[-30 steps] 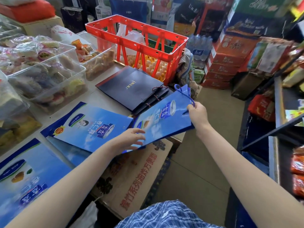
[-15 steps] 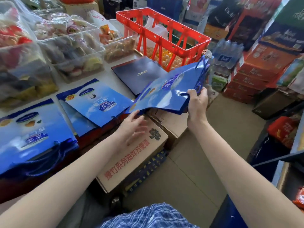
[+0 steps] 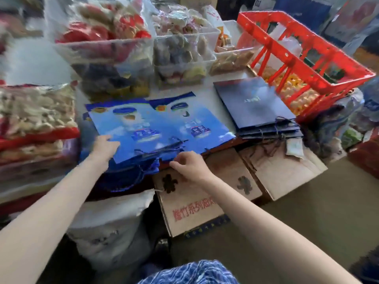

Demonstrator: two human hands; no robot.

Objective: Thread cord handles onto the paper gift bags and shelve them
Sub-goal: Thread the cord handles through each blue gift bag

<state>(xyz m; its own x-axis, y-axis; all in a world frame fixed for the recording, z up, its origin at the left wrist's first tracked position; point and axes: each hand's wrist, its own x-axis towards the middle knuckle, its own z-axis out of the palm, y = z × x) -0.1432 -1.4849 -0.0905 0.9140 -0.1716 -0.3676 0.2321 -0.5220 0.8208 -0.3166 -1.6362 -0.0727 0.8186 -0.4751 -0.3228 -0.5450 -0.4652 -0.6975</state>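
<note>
The blue bag (image 3: 131, 132) I was holding up a moment ago now lies flat on the pile at the counter's (image 3: 207, 87) near edge. My left hand (image 3: 105, 145) presses its corner with flat fingers. My right hand (image 3: 189, 163) is curled beside its cord (image 3: 164, 147); I cannot tell if it pinches. This bag looks done, so the next one comes.
</note>
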